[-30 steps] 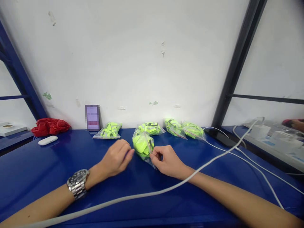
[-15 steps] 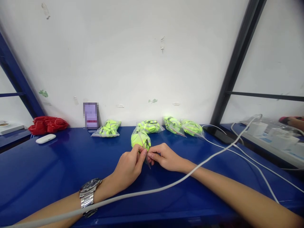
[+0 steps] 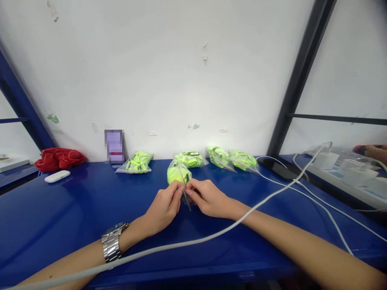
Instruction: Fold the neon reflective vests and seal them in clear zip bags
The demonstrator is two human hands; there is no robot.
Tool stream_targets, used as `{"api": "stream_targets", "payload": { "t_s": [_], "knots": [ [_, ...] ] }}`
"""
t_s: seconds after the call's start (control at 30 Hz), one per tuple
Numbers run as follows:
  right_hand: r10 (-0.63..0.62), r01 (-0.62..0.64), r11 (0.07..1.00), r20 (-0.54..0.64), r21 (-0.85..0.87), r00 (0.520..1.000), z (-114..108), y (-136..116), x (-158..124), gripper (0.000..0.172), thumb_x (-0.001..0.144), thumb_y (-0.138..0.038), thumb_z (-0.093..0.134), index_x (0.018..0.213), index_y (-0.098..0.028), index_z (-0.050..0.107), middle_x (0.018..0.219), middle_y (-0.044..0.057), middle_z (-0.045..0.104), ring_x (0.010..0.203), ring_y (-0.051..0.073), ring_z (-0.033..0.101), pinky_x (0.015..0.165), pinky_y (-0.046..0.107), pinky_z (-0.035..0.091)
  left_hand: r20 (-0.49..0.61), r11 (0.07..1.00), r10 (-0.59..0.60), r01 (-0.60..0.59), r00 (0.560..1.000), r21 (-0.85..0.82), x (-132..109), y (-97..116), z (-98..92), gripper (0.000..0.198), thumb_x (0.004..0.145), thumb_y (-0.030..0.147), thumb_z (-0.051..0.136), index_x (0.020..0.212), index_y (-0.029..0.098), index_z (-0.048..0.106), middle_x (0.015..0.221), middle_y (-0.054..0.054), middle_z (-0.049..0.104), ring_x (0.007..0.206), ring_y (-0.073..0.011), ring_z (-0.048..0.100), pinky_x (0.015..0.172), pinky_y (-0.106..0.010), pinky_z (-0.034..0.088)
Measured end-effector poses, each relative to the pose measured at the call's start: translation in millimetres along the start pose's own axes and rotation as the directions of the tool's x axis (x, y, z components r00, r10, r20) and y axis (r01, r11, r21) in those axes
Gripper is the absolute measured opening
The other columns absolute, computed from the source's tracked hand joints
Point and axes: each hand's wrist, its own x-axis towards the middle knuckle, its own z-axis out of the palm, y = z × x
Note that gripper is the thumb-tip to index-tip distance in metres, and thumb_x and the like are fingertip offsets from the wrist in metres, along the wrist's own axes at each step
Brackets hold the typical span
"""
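Note:
A clear zip bag with bright yellow-green folded fabric inside stands in front of me, its sealing edge with a red line turned towards me. My left hand pinches that edge from the left between thumb and fingers. From the other side, my right hand pinches the same edge, close to the left fingertips. A flap of the bag sticks out below the fingers. Just behind it lies another zip bag of yellow-green fabric. Whether the seal is closed cannot be made out.
More filled bags lie along the wall, one left and two right. A phone, red plastic bundle and white earbud case are at left. A white cable crosses before my forearms; chargers stand at right.
My right hand's fingers have shifted up along the bag's edge, and the left hand has turned slightly. The red line on the edge shows more plainly. The view has moved a little.

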Motion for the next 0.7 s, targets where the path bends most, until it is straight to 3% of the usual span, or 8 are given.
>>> {"api": "stream_targets", "payload": {
  "t_s": [0.13, 0.27, 0.37, 0.5, 0.57, 0.63, 0.7],
  "knots": [
    [0.009, -0.013, 0.986, -0.026, -0.163, 1.000, 5, -5, 2, 0.008, 0.085, -0.017, 0.048, 0.077, -0.019, 0.048, 0.063, -0.001, 0.056, 0.054, 0.011, 0.048, 0.054, 0.022, 0.031, -0.065, 0.993, 0.017, -0.010, 0.998, 0.114, 1, -5, 2.8, 0.020, 0.091, 0.028, 0.040, 0.072, 0.020, 0.042, 0.050, 0.009, 0.037, 0.043, -0.0078, 0.032, 0.046, -0.021, 0.026],
    [0.025, -0.059, 0.917, -0.091, -0.394, 0.996, 2, -2, 2, 0.008, 0.080, -0.017, 0.047, 0.073, -0.017, 0.049, 0.062, 0.001, 0.056, 0.053, 0.012, 0.047, 0.053, 0.025, 0.025, -0.148, 0.965, 0.091, -0.051, 0.985, 0.256, -2, -10, 4.1, 0.019, 0.081, 0.020, 0.044, 0.063, 0.019, 0.040, 0.048, 0.009, 0.037, 0.041, -0.0062, 0.032, 0.045, -0.020, 0.025],
    [0.148, -0.222, 0.868, -0.196, -0.445, 0.969, -10, 11, 2, 0.009, 0.078, -0.017, 0.048, 0.069, -0.017, 0.050, 0.060, 0.002, 0.056, 0.053, 0.013, 0.049, 0.053, 0.025, 0.025, -0.195, 0.931, 0.190, -0.113, 0.962, 0.347, -5, -14, 4.4, 0.019, 0.078, 0.017, 0.045, 0.059, 0.019, 0.040, 0.045, 0.009, 0.035, 0.037, -0.0051, 0.031, 0.044, -0.020, 0.025],
    [0.328, -0.448, 0.775, -0.322, -0.445, 0.888, -25, 21, 2, 0.017, 0.076, -0.026, 0.052, 0.061, -0.018, 0.050, 0.053, 0.001, 0.054, 0.052, 0.014, 0.050, 0.052, 0.025, 0.024, -0.239, 0.888, 0.325, -0.208, 0.915, 0.410, -6, -14, 2.5, 0.021, 0.078, 0.014, 0.046, 0.059, 0.019, 0.040, 0.044, 0.009, 0.034, 0.036, -0.0045, 0.031, 0.042, -0.019, 0.025],
    [0.347, -0.466, 0.751, -0.322, -0.468, 0.881, -27, 19, 3, 0.018, 0.075, -0.029, 0.052, 0.061, -0.019, 0.052, 0.054, 0.001, 0.056, 0.053, 0.015, 0.051, 0.051, 0.026, 0.022, -0.186, 0.864, 0.387, -0.285, 0.903, 0.416, -6, -13, -1.4, 0.022, 0.081, 0.013, 0.045, 0.060, 0.019, 0.040, 0.044, 0.009, 0.034, 0.037, -0.0052, 0.032, 0.043, -0.020, 0.025],
    [0.333, -0.445, 0.743, -0.300, -0.500, 0.894, -27, 17, 3, 0.016, 0.075, -0.030, 0.052, 0.062, -0.019, 0.054, 0.057, 0.001, 0.059, 0.054, 0.015, 0.052, 0.051, 0.026, 0.021, -0.063, 0.842, 0.427, -0.371, 0.902, 0.392, -6, -12, -7.6, 0.022, 0.086, 0.015, 0.040, 0.064, 0.019, 0.042, 0.047, 0.008, 0.036, 0.039, -0.0067, 0.034, 0.044, -0.021, 0.028],
    [0.338, -0.450, 0.714, -0.298, -0.536, 0.892, -28, 17, 3, 0.015, 0.075, -0.029, 0.052, 0.064, -0.019, 0.055, 0.057, 0.002, 0.060, 0.054, 0.016, 0.053, 0.050, 0.026, 0.020, -0.052, 0.866, 0.384, -0.340, 0.922, 0.368, -5, -13, -15.3, 0.023, 0.091, 0.018, 0.034, 0.072, 0.019, 0.045, 0.052, 0.006, 0.042, 0.044, -0.0086, 0.041, 0.048, -0.021, 0.033]
  ]
}}
